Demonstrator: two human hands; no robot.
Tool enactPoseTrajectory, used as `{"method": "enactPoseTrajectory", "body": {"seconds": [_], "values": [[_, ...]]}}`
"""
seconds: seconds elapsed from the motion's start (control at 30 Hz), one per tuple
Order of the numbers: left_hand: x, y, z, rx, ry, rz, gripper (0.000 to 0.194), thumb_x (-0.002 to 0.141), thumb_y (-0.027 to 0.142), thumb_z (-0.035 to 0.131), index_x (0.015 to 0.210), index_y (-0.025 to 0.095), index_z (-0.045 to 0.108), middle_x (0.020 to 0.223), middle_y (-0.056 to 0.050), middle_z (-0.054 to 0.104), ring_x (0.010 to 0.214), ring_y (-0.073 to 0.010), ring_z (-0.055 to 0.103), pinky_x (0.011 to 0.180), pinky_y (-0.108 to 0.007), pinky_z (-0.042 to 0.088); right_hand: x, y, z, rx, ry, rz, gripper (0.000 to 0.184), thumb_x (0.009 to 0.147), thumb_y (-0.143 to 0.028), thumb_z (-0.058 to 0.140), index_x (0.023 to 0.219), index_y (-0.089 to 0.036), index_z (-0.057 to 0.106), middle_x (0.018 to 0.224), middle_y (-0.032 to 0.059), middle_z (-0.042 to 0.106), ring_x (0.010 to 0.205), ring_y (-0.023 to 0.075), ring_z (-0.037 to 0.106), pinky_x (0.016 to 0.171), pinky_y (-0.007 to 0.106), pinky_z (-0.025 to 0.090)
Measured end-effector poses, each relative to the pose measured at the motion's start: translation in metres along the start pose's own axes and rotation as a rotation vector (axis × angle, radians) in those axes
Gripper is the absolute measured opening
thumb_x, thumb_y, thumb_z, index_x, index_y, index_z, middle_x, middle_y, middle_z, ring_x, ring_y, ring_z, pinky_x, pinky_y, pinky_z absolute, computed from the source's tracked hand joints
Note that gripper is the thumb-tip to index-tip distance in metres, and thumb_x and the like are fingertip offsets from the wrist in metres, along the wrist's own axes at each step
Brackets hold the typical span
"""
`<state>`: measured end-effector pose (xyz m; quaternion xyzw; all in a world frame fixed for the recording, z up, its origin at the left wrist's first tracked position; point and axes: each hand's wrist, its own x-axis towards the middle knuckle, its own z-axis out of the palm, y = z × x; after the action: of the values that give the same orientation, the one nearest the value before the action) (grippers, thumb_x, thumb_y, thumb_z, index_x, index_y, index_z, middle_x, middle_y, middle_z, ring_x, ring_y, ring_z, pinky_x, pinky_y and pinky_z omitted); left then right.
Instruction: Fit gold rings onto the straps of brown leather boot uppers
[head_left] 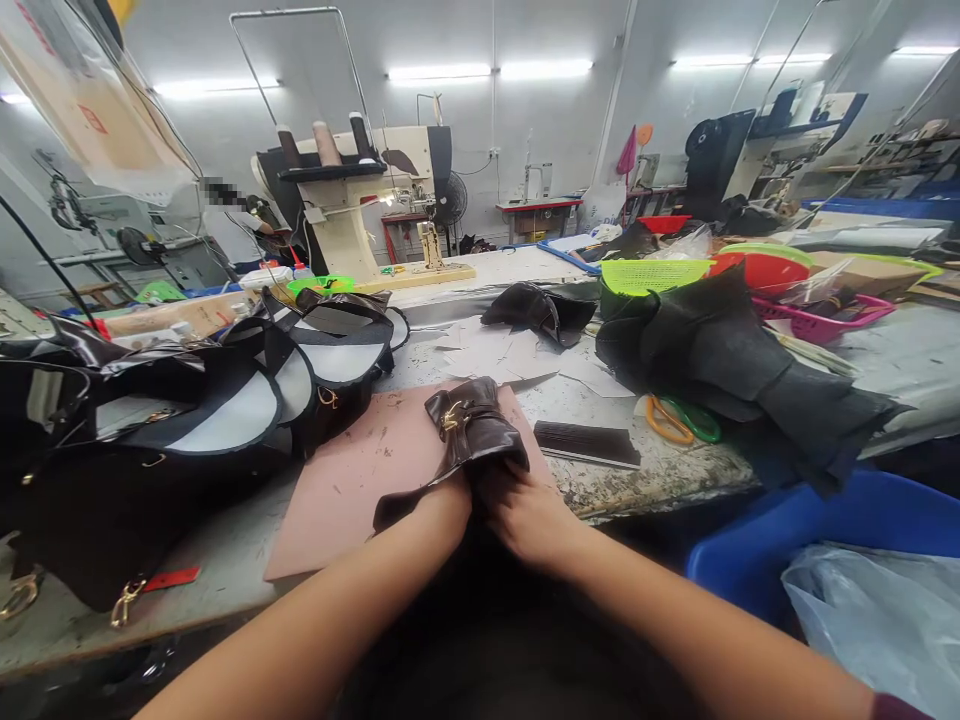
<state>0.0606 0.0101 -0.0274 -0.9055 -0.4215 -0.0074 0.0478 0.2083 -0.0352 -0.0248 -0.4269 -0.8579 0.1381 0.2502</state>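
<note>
A dark brown leather piece [472, 430] with a gold metal fitting lies on a pink cutting mat [360, 480] at the bench's front edge. My left hand [446, 500] is tucked under or into the near end of the leather, its fingers hidden. My right hand [525, 515] grips the same piece from the right, its fingers curled into the leather. A long strip of the leather trails to the left below my left wrist.
Stacked brown bag parts with white linings [247, 390] fill the left of the bench. Dark leather sheets [735, 370], scissors with orange and green handles [679, 418] and a dark comb-like strip [585, 443] lie right. A blue bin [825, 530] stands below. Sewing machines stand behind.
</note>
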Motion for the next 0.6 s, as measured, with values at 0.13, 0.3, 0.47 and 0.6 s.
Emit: {"method": "enactPoseTrajectory", "body": {"seconds": [0.13,0.3,0.47,0.6], "values": [[-0.018,-0.004,-0.015,0.075,-0.080,0.101,0.042,0.069,0.008,0.048,0.108,0.007,0.062,0.118,-0.018,0.060,0.119,-0.0359,0.044,0.100,-0.047,0.034,-0.047,-0.012,-0.002,-0.163,-0.073,-0.092,0.037,0.085,-0.026,0.046,0.116,-0.011,0.058,0.125,0.0176,0.054,0.120,0.0307,0.045,0.106,0.051,0.026],[-0.023,-0.010,-0.040,0.106,-0.102,0.149,0.043,0.077,0.008,0.035,0.114,0.007,0.058,0.116,-0.017,0.061,0.112,-0.0315,0.052,0.095,-0.044,0.039,-0.047,-0.018,-0.016,-0.188,-0.042,-0.168,0.033,0.083,-0.017,0.040,0.107,-0.022,0.062,0.113,0.0077,0.063,0.115,0.0233,0.051,0.111,0.046,0.016],[-0.027,-0.021,-0.056,0.124,-0.108,0.127,0.037,0.080,0.010,0.038,0.110,0.015,0.060,0.089,-0.012,0.069,0.084,-0.0255,0.063,0.077,-0.038,0.048,-0.011,-0.009,-0.018,-0.387,0.024,-0.340,0.051,0.080,-0.013,0.040,0.130,-0.008,0.041,0.126,0.0160,0.053,0.123,0.0267,0.041,0.110,0.051,0.012],[-0.026,-0.035,-0.069,0.134,-0.061,0.047,0.033,0.086,0.008,0.036,0.111,0.011,0.057,0.094,-0.013,0.067,0.084,-0.0228,0.063,0.078,-0.038,0.048,0.017,-0.004,-0.012,-0.588,0.102,-0.496,0.034,0.084,-0.012,0.036,0.110,-0.016,0.059,0.077,0.0040,0.066,0.085,0.0187,0.059,0.111,0.046,0.016]]}}
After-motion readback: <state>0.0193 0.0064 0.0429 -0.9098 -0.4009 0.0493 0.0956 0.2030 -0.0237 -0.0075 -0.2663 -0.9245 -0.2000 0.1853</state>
